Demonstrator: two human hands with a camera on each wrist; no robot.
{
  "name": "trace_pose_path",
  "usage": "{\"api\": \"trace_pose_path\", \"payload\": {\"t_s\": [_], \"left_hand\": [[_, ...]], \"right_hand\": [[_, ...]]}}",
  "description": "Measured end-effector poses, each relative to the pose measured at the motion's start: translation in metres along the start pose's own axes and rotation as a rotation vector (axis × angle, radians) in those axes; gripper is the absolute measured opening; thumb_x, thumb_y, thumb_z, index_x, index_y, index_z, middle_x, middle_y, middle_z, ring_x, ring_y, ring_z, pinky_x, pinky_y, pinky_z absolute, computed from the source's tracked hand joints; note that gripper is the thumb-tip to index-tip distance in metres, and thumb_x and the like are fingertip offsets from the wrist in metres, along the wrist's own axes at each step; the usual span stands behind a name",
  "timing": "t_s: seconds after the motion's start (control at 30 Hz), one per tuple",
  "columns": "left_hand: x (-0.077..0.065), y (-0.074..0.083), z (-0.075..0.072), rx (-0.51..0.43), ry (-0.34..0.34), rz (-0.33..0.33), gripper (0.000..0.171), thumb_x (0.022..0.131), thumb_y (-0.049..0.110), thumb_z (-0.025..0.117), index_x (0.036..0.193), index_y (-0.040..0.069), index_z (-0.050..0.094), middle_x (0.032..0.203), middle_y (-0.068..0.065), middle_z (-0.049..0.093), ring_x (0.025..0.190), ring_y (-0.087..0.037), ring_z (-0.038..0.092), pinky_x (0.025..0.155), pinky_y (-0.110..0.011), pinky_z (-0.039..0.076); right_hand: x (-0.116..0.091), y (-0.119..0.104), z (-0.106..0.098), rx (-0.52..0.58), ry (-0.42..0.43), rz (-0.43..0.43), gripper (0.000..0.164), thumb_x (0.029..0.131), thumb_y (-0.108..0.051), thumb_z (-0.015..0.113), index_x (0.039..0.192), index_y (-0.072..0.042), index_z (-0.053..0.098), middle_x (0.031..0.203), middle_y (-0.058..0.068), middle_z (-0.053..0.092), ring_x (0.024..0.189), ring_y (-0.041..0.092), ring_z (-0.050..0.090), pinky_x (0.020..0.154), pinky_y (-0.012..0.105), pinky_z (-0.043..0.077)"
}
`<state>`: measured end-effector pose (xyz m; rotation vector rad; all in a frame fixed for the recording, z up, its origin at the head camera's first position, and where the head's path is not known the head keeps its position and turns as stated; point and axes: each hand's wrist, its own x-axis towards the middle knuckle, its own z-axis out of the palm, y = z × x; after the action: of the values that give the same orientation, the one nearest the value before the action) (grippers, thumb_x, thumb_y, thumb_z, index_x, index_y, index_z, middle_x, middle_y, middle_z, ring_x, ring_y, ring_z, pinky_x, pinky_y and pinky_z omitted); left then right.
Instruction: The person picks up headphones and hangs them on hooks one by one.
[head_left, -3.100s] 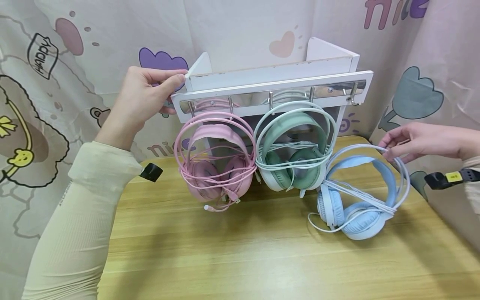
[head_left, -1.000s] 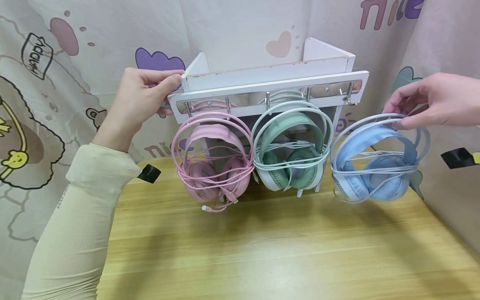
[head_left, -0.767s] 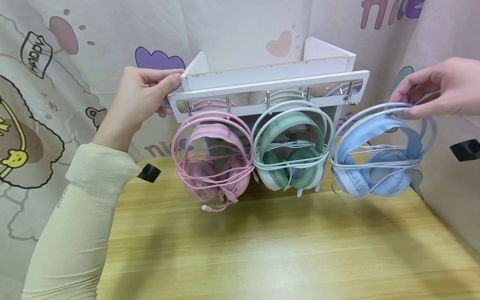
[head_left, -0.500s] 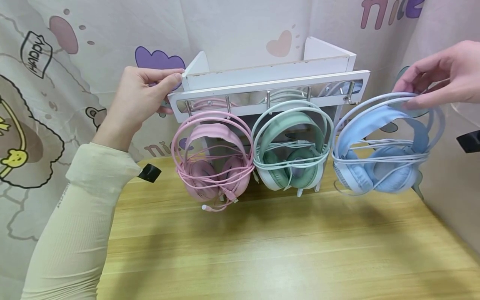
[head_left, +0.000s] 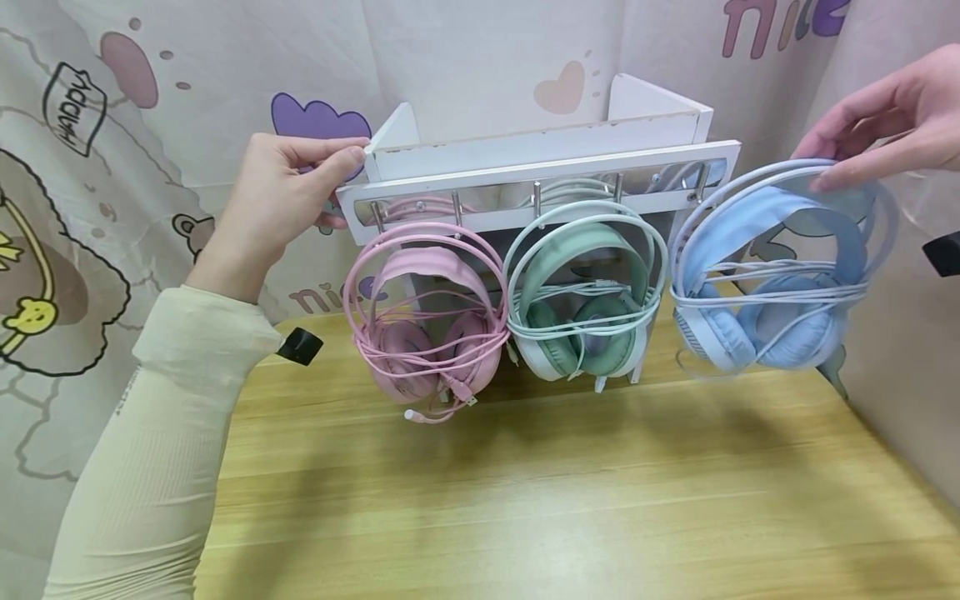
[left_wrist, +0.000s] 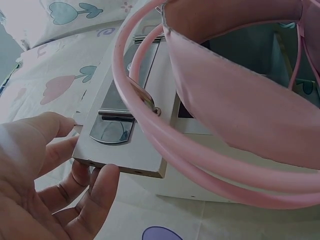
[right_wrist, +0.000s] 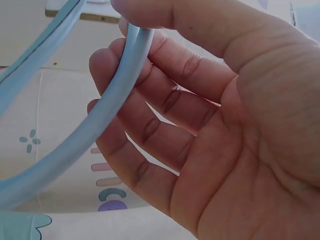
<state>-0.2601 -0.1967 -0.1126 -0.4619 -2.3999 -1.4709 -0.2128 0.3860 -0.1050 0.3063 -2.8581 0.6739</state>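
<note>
My left hand (head_left: 281, 196) pinches the left end of a white shelf rack (head_left: 547, 143), with thumb and fingers at its corner in the left wrist view. From the rack's front hooks hang pink headphones (head_left: 427, 261) at left and green headphones (head_left: 592, 237) beside them, both with cables wound around. Light blue headphones (head_left: 802, 333) hang in the air at the right, above the table. My right hand (head_left: 892, 125) pinches the top of their double outer band. Close up, that blue band (right_wrist: 107, 107) crosses the curled fingers under the thumb.
A metal hook (head_left: 701, 183) at the rack's right end stands just left of the blue band. The rack is on a wood-grain table (head_left: 525, 500). A printed curtain (head_left: 480, 67) lies behind and to both sides.
My right hand has lifted the blue headphones off the table and carried them upward, beside the rack's right end. My left hand stays on the rack's corner.
</note>
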Motion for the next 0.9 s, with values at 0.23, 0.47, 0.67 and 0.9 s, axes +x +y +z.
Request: {"api": "trace_pose_path", "payload": {"t_s": [0.23, 0.47, 0.67, 0.9], "left_hand": [[0.001, 0.000, 0.000, -0.003, 0.001, -0.008, 0.035, 0.101, 0.031, 0.078, 0.131, 0.013, 0.078, 0.093, 0.009, 0.081, 0.067, -0.007, 0.071, 0.052, -0.022, 0.064], [0.000, 0.000, 0.001, -0.005, 0.000, -0.008, 0.034, 0.101, 0.030, 0.077, 0.131, 0.014, 0.078, 0.094, 0.009, 0.081, 0.067, -0.007, 0.071, 0.052, -0.022, 0.064], [0.001, 0.001, 0.000, -0.008, 0.001, -0.011, 0.034, 0.101, 0.030, 0.077, 0.131, 0.014, 0.079, 0.095, 0.011, 0.080, 0.068, -0.007, 0.072, 0.052, -0.022, 0.064], [0.000, 0.000, 0.000, -0.003, -0.005, -0.013, 0.035, 0.101, 0.031, 0.078, 0.131, 0.014, 0.078, 0.095, 0.011, 0.080, 0.068, -0.007, 0.071, 0.052, -0.022, 0.064]], "right_hand": [[0.004, 0.005, 0.002, 0.012, -0.005, 0.006, 0.040, 0.089, -0.004, 0.088, 0.094, -0.042, 0.074, 0.077, -0.013, 0.069, 0.068, 0.001, 0.066, 0.060, 0.000, 0.050], [0.005, 0.007, 0.008, 0.005, -0.035, 0.015, 0.036, 0.089, -0.009, 0.090, 0.096, -0.041, 0.075, 0.078, -0.016, 0.072, 0.069, 0.001, 0.068, 0.063, -0.001, 0.045], [0.003, 0.010, 0.010, 0.016, -0.058, 0.035, 0.032, 0.091, -0.012, 0.088, 0.099, -0.040, 0.076, 0.081, -0.016, 0.073, 0.072, -0.001, 0.069, 0.064, -0.001, 0.043], [0.002, 0.016, 0.012, 0.007, -0.100, 0.041, 0.027, 0.093, -0.012, 0.086, 0.104, -0.034, 0.075, 0.084, -0.015, 0.073, 0.075, 0.001, 0.069, 0.064, 0.002, 0.047]]}}
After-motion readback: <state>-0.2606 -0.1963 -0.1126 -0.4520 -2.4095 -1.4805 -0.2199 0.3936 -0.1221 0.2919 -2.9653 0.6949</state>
